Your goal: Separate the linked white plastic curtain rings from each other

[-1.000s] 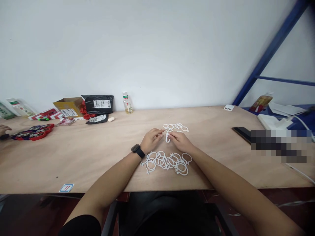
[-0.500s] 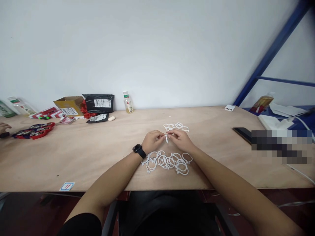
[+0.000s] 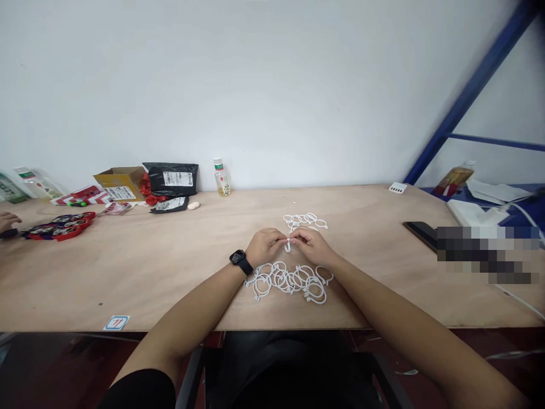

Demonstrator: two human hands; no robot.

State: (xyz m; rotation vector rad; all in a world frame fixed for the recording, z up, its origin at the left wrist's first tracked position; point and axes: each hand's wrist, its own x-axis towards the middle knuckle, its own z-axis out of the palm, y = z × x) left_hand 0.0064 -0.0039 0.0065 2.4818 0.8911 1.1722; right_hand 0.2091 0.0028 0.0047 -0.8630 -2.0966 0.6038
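Between my two hands is one white plastic curtain ring (image 3: 288, 246), seen nearly edge-on. My left hand (image 3: 264, 246) pinches its left side with thumb and forefinger, and my right hand (image 3: 313, 244) pinches it from the right. The fingertips cover the ring's upper part. Nearer to me, between my forearms, lies a loose heap of similar white rings (image 3: 293, 279), each with a small tab. Just beyond my hands rests a smaller group of white rings (image 3: 304, 218), partly hidden by my right hand.
At the left lie a red and dark-blue item (image 3: 63, 226), a cardboard box (image 3: 121, 184) and black parcel bags (image 3: 174, 179). A bottle (image 3: 222, 179) stands by the wall. A phone (image 3: 419, 233) and power strip (image 3: 472, 213) are at the right. Another person's hand (image 3: 8, 220) shows at far left.
The ring in my fingers has turned slightly, so its lower curve shows more. Both hands stay nearly in place, and the ring groups have not moved.
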